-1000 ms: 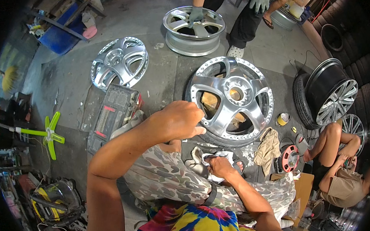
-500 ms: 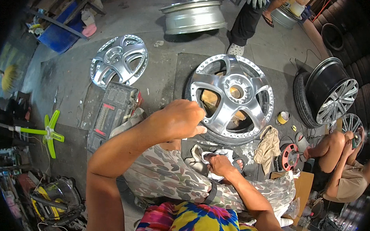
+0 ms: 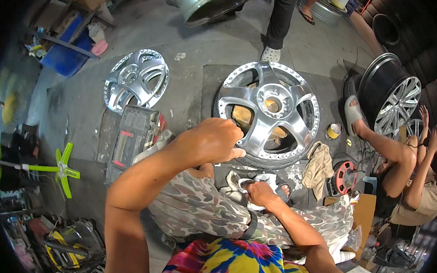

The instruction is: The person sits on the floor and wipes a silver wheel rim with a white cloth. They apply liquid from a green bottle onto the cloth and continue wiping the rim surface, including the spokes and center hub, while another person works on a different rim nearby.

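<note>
Wheel (image 3: 291,112) sits ahead and right of my nearer left hand (image 3: 219,140), curled, can't tell what's inside; right hand (image 3: 260,193) grips white cloth (image 3: 267,179).

Glossy, smooth metal wheel (image 3: 241,96), matt crumpled white cloth (image 3: 266,178), dull plastic case (image 3: 134,137)

wheel workshop, silver rims (image 3: 284,113), stacked tyres (image 3: 418,41), dark toolbox (image 3: 137,137)

Centre well lit; bright glare on polished wheel (image 3: 260,120); tire stack (image 3: 414,54) dim; fisheye bending toward rim, corners black; left edge hazy.
</note>
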Tool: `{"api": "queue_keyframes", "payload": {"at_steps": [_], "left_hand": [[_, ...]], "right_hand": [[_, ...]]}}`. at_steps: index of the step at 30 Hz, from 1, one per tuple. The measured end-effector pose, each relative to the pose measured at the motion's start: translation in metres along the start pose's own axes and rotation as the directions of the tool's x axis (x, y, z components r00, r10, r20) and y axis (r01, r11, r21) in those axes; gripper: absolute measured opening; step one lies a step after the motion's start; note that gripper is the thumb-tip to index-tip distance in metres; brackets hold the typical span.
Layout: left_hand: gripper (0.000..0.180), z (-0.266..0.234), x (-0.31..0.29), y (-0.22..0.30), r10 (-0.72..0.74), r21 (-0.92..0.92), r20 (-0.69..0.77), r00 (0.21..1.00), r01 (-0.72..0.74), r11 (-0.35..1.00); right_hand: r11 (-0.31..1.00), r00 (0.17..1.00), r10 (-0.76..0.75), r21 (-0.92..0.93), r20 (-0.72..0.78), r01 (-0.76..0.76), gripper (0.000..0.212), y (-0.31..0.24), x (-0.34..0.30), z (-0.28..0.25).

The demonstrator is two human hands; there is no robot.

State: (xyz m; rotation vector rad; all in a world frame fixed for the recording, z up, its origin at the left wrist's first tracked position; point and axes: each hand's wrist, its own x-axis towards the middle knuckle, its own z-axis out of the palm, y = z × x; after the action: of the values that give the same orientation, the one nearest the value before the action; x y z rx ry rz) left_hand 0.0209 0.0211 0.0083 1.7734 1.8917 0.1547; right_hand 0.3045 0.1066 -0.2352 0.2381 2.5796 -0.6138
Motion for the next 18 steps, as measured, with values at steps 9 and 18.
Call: {"api": "queue_keyframes", "payload": {"at_steps": [9, 18], "left_hand": [[0.048, -0.004, 0.014, 0.007, 0.038, 0.026, 0.000, 0.999, -0.038, 0.999], [0.041, -0.080, -0.054, -0.048, -0.201, -0.259, -0.568, 0.798, 0.059, 0.964]], "right_hand": [[1.000, 1.000, 0.017, 0.019, 0.015, -0.017, 0.034, 0.011, -0.005, 0.009], [0.999, 0.995, -0.034, 0.021, -0.098, 0.036, 0.027, 0.007, -0.016, -0.011]]}}
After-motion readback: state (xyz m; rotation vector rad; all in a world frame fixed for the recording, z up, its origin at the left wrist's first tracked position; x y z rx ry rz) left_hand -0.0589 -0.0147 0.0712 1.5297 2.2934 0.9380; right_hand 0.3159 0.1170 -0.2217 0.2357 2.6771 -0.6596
